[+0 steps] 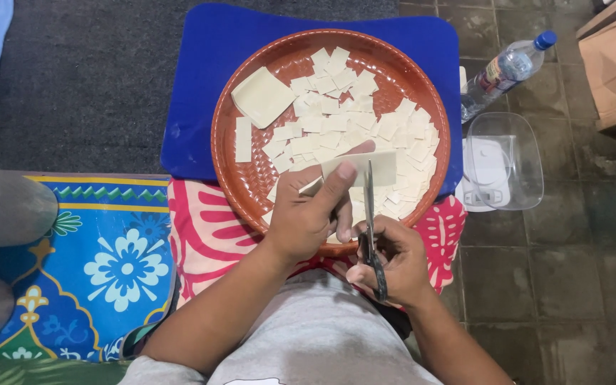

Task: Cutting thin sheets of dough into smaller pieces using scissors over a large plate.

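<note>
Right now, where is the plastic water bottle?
In the head view, the plastic water bottle lies on the tiled floor at the upper right, beside the blue mat and just above the clear plastic container.

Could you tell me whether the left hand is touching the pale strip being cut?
Touching. The head view shows the left hand pinching the strip between thumb and fingers, while the scissors cross it.

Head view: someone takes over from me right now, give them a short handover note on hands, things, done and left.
Left hand holds a pale strip over the brown round tray.
Right hand holds scissors, blades at the strip.
Done: many small cut squares piled in the tray.
Left: this strip, a larger uncut sheet and another strip at the tray's left side.
</note>
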